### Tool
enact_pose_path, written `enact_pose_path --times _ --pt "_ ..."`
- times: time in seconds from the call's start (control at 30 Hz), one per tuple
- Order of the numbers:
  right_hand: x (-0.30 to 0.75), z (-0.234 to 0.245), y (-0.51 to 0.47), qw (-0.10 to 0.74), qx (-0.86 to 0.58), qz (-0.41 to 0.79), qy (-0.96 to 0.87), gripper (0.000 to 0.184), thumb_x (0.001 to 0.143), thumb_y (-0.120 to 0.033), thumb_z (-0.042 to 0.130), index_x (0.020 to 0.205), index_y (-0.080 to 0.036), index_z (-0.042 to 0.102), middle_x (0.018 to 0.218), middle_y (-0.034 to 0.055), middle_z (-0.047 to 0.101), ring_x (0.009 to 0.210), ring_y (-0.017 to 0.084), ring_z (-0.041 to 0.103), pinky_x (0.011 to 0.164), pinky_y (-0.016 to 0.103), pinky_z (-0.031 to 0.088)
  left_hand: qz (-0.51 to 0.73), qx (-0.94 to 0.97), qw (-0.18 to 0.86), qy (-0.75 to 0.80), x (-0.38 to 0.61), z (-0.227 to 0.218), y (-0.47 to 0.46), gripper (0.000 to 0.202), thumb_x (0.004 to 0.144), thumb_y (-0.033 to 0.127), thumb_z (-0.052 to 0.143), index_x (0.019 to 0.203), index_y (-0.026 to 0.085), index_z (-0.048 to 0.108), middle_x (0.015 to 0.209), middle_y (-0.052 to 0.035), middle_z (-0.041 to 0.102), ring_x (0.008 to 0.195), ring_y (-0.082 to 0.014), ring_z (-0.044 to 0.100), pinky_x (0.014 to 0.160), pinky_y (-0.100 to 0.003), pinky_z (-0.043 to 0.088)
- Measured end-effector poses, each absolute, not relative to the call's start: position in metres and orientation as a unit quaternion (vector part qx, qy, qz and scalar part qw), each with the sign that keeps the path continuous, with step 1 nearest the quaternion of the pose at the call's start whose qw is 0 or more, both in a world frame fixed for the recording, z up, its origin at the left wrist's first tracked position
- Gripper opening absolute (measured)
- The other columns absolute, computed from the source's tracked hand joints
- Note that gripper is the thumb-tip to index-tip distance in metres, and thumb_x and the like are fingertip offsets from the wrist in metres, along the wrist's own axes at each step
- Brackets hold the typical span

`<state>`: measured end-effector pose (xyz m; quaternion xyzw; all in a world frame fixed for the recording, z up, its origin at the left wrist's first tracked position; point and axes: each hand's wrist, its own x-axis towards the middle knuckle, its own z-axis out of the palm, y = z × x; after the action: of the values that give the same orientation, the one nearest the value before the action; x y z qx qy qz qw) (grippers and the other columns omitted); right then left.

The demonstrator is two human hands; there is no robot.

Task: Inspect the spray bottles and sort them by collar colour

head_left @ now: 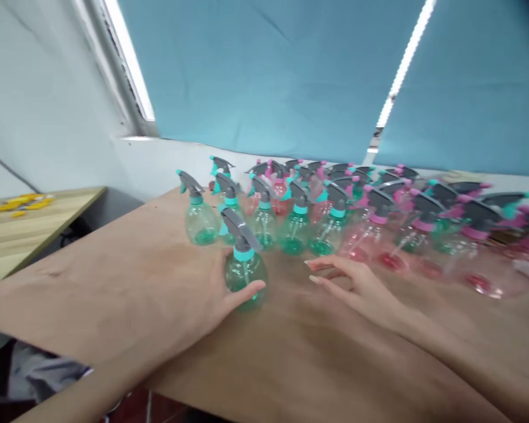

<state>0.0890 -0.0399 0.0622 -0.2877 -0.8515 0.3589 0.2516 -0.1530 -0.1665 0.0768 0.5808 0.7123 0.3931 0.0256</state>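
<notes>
A small green spray bottle point(245, 267) with a grey trigger and teal collar stands upright on the brown table point(127, 276). My left hand point(220, 291) is wrapped round its lower body, thumb across the front. My right hand point(357, 285) rests just right of it, fingers stretched out and apart, holding nothing, its fingertips pointing toward the bottle. Behind both hands stand several more spray bottles in rows, green ones point(291, 226) to the left and pink ones point(381, 235) to the right.
A second wooden table point(17, 235) at the left holds yellow items point(24, 204). A blue curtain point(264, 76) hangs behind the bottles above a white sill. The brown table's near edge runs across the lower left.
</notes>
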Motion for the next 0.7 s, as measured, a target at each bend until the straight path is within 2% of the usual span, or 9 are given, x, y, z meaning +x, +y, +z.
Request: enact_pose_path --times 0.17,0.27,0.4,0.5,0.63,0.7 --pt "0.15 0.062 -0.044 0.261 -0.332 0.307 -0.853 0.024 0.09 -0.029 0.053 0.111 -0.021 0.061 0.113 0.0057 0.07 0.096 0.018 0.068 0.08 0.034 0.057 0.36 0.644 0.113 0.666 -0.089 0.063 -0.127 0.056 0.076 0.055 0.068 0.117 0.024 0.045 0.114 -0.008 0.06 0.108 -0.0344 0.058 0.088 -0.048 0.047" --pt "0.192 0.053 -0.045 0.26 -0.371 0.243 -0.858 0.023 0.09 -0.028 0.053 0.112 -0.023 0.06 0.11 0.0024 0.071 0.093 0.016 0.069 0.081 0.032 0.056 0.355 0.675 0.173 0.623 -0.054 0.054 -0.105 0.058 0.079 0.053 0.068 0.121 0.023 0.041 0.12 -0.0101 0.056 0.113 -0.0334 0.055 0.089 -0.048 0.046" --pt "0.249 0.038 -0.048 0.278 -0.43 0.138 -0.848 0.024 0.092 -0.032 0.052 0.115 -0.026 0.056 0.114 0.003 0.068 0.105 0.02 0.064 0.088 0.038 0.053 0.37 0.719 0.193 0.556 -0.015 0.05 -0.079 0.058 0.08 0.051 0.068 0.123 0.024 0.039 0.125 -0.01 0.054 0.118 -0.0324 0.052 0.094 -0.048 0.043" --pt "0.289 0.028 -0.049 0.291 -0.488 0.074 -0.819 0.028 0.093 -0.036 0.051 0.117 -0.022 0.053 0.113 0.0084 0.065 0.105 0.025 0.063 0.09 0.044 0.05 0.363 0.744 0.192 0.527 0.005 0.048 -0.065 0.058 0.081 0.051 0.067 0.124 0.025 0.039 0.121 -0.0092 0.056 0.114 -0.0335 0.055 0.092 -0.048 0.044" --pt "0.334 0.009 -0.045 0.261 -0.511 -0.094 -0.814 0.05 0.095 -0.047 0.04 0.129 -0.01 0.042 0.123 0.0231 0.055 0.116 0.034 0.056 0.095 0.05 0.048 0.342 0.759 0.194 0.519 0.02 0.047 -0.055 0.055 0.081 0.053 0.067 0.121 0.024 0.041 0.115 -0.0089 0.059 0.107 -0.0329 0.059 0.086 -0.047 0.047" --pt "0.352 0.0 -0.043 0.257 -0.518 -0.175 -0.797 0.059 0.092 -0.054 0.042 0.13 -0.009 0.041 0.125 0.0259 0.053 0.12 0.038 0.051 0.097 0.053 0.045 0.34 0.759 0.194 0.521 0.023 0.047 -0.053 0.055 0.081 0.053 0.067 0.119 0.024 0.041 0.115 -0.0088 0.059 0.105 -0.0323 0.06 0.086 -0.046 0.048"
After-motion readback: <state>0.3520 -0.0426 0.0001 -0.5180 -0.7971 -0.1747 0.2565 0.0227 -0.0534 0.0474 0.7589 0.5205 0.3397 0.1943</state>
